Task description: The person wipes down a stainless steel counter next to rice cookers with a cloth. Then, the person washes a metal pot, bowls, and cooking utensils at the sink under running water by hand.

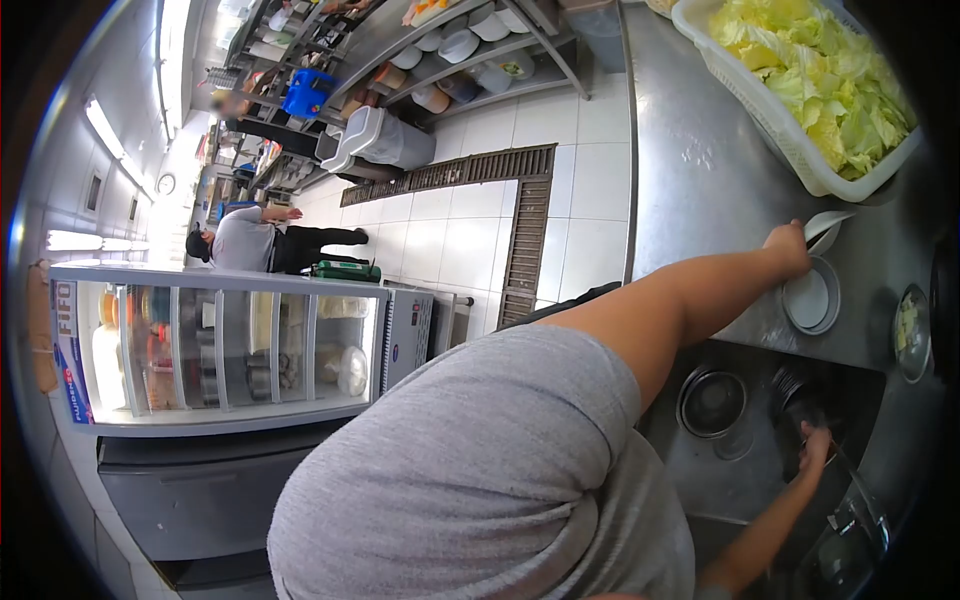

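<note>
My left hand (788, 249) grips a small white bowl (827, 226), tilted above the steel counter. Just below it, another white bowl (811, 296) rests on the counter near the sink edge. Down in the sink (680, 470), my right hand (814, 447) has bent fingers, and what lies in them is too dark and small to make out. Thin dark utensils (792, 388) lie close to that hand. A round metal bowl (712, 403) sits in the sink beside them, with a clear round dish (735, 443) against it.
A white basket of cut leafy cabbage (815, 85) stands on the counter (690, 140). A metal bowl (911, 333) with pale pieces is farther along. A glass-door fridge (230, 350), grey bins (385, 137), shelves and a floor drain (525, 240) surround a co-worker (250, 238).
</note>
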Demonstrator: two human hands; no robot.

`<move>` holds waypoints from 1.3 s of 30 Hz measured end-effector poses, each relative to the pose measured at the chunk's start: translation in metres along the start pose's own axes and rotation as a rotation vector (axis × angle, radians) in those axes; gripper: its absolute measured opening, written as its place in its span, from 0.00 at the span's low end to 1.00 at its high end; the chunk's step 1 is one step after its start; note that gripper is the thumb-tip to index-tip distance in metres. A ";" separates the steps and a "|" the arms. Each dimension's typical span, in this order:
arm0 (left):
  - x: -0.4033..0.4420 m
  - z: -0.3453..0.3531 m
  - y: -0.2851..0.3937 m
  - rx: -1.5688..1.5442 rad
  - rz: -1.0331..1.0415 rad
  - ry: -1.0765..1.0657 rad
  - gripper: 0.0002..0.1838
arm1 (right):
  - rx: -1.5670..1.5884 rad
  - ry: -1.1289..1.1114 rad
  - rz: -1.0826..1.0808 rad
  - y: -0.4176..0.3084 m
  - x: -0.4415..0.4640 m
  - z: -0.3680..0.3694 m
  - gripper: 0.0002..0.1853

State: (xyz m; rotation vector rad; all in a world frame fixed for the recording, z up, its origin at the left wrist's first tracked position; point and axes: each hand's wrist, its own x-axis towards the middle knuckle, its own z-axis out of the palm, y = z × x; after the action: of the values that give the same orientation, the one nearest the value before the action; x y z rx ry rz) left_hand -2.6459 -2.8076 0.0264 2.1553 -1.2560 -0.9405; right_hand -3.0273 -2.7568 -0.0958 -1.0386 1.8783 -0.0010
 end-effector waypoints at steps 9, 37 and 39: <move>0.001 0.000 -0.001 -0.002 -0.003 -0.014 0.23 | 1.125 0.118 -0.199 0.043 -0.034 -0.054 0.24; -0.060 -0.022 -0.006 -0.082 -0.049 -0.218 0.13 | 1.226 -0.146 0.209 0.059 -0.183 0.075 0.18; -0.098 -0.054 -0.013 -0.235 -0.068 -0.399 0.16 | 1.147 -0.074 0.182 0.051 -0.201 0.089 0.17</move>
State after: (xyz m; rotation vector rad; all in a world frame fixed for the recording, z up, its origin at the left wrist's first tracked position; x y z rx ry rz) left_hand -2.6320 -2.7119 0.0846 1.8945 -1.1788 -1.5225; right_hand -2.9581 -2.5567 -0.0173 -0.0692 1.5012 -0.8179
